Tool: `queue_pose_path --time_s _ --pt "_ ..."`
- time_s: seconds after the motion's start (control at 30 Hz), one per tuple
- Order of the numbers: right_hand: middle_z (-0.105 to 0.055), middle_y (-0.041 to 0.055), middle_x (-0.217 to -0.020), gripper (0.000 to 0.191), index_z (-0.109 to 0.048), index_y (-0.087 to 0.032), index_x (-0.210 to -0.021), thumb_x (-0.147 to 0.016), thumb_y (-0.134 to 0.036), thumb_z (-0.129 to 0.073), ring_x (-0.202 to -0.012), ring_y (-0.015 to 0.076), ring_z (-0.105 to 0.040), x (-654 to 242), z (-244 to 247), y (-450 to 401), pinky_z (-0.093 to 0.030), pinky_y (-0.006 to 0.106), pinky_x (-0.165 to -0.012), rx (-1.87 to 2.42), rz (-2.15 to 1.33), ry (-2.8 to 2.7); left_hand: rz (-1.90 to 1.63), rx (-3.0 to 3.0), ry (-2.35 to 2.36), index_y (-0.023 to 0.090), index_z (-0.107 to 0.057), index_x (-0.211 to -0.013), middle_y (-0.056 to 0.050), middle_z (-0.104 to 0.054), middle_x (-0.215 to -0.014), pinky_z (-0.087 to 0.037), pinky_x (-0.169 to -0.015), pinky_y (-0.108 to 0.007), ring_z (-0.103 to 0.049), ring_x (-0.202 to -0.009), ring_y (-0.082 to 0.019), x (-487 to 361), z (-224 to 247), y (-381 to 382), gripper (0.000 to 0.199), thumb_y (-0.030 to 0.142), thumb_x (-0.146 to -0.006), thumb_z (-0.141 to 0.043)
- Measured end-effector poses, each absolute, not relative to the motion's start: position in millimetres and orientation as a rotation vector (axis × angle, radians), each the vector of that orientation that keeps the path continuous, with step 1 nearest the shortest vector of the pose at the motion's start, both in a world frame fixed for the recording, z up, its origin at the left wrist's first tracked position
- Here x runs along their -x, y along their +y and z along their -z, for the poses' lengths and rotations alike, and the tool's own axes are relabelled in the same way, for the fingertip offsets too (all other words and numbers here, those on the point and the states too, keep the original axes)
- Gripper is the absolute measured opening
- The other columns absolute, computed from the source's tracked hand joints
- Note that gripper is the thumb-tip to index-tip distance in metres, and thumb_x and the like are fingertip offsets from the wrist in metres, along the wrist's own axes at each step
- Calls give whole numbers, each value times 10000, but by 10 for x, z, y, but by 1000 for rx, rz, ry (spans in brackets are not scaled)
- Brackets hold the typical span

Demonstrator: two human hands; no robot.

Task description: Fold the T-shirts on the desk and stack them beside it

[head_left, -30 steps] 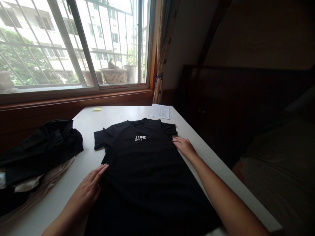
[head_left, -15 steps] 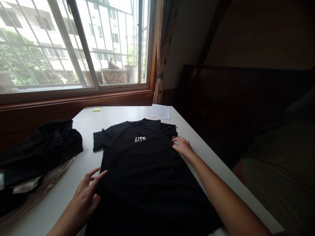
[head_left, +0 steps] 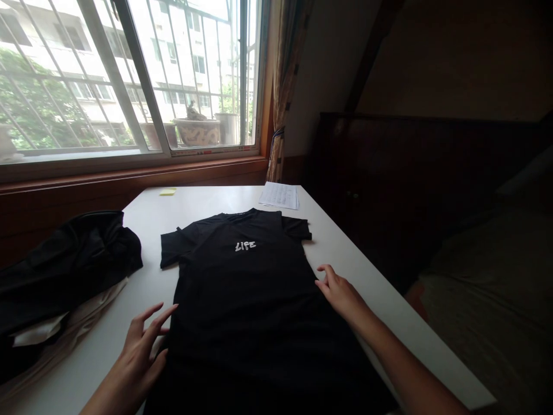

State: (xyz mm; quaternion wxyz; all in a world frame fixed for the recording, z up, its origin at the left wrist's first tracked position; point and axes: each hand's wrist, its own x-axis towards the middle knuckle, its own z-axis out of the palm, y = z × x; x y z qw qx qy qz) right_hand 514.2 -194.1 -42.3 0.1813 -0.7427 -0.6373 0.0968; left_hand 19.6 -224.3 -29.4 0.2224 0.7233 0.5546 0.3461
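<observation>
A black T-shirt point(head_left: 242, 294) with a white print on its chest lies spread out flat, collar toward the window and both short sleeves out to the sides. At its left edge is my left hand point(head_left: 144, 351), fingers apart, with the fingertips at the fabric's border and nothing held. My right hand point(head_left: 339, 291) hovers by the shirt's right edge below the sleeve, its fingers loosely bent and apart, empty. Whether either hand touches the cloth I cannot tell. The lower hem runs into the dark bottom of the view.
The shirt rests on a white table point(head_left: 345, 253). Black and beige clothes point(head_left: 73, 265) are heaped at the left. Printed papers point(head_left: 280, 196) and a yellow sticky note point(head_left: 168, 191) lie at the far edge, below a barred window point(head_left: 129, 80) and a tied curtain point(head_left: 280, 115).
My right hand has come back toward me along the shirt's right edge, away from the sleeve. My left hand has shifted slightly left and nearer. The shirt lies much as before.
</observation>
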Motion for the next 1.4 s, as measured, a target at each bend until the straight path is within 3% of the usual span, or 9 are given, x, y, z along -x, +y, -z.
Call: queue_pose_path --time_s 0.17,0.37,0.5,0.63,0.77,0.9,1.03,1.2,1.4 --pt "-663 -10 -741 255 -539 -259 -1156 -934 -380 -505 -670 191 -643 -5224 344 -2034 -383 262 -602 2162 -395 -1834 -950 -1910 1499 371 -591 -1338 -85 -453 -1447 -621 -608 -238 -709 -969 -217 -80 265 -2266 429 379 -912 -541" --pt "-718 20 -860 209 -676 -268 -968 -931 -371 -498 -802 199 -666 -5286 206 -1747 -431 281 -706 2100 -291 -1770 -666 -2289 1324 372 -611 -1336 -64 -494 -1480 -618 -856 -295 -702 -1054 -218 180 287 -2089 431 250 -935 -512" --pt "-741 34 -930 198 -715 -247 -856 -890 -376 -568 -871 206 -672 -5258 247 -1420 -451 281 -772 2070 -260 -1709 -450 -2589 1335 390 -595 -1366 -24 -527 -1480 -607 -916 -334 -684 -1111 -241 186 175 -1983 500 199 -906 -558" --pt "-743 24 -868 180 -717 -236 -823 -845 -389 -625 -821 196 -673 -5229 315 -1221 -454 268 -731 2083 -304 -1698 -454 -2802 1393 352 -619 -1354 -38 -582 -1436 -589 -977 -405 -637 -1203 -279 -142 77 -2015 412 285 -952 -555" --pt "-740 10 -809 157 -721 -235 -790 -801 -377 -653 -786 192 -672 -5211 329 -1144 -439 260 -684 2139 -328 -1681 -462 -2914 1215 350 -542 -1433 -33 -547 -1488 -557 -1038 -456 -563 -1309 -320 -521 176 -2148 489 375 -948 -594" --pt "-710 -9 -681 115 -718 -233 -702 -753 -318 -661 -685 166 -646 -5192 288 -1092 -397 243 -614 2219 -344 -1663 -424 -2859 1198 388 -571 -1381 -17 -649 -1349 -620 -941 -417 -655 -1160 -293 -646 212 -2295 464 314 -926 -623" --pt "-695 -4 -635 111 -737 -231 -697 -734 -310 -669 -645 163 -629 -5249 236 -1050 -378 242 -588 2270 -357 -1665 -447 -2767 1167 422 -624 -1281 -7 -697 -1211 -654 -818 -366 -698 -992 -258 -598 101 -2395 408 241 -916 -609" --pt "-709 15 -683 107 -740 -227 -708 -740 -292 -661 -671 174 -632 -5331 210 -1050 -384 250 -594 2286 -334 -1701 -462 -2737 1107 439 -576 -1346 -7 -679 -1260 -648 -842 -362 -684 -1040 -262 -524 42 -2447 498 237 -895 -640" --pt "-736 71 -1002 213 -753 -222 -937 -818 -193 -579 -916 212 -662 -5156 111 -1126 -463 282 -794 2230 -130 -1719 -469 -2705 1081 390 -616 -1326 -17 -660 -1316 -596 -965 -340 -673 -1123 -239 -480 -33 -2260 364 313 -972 -577"
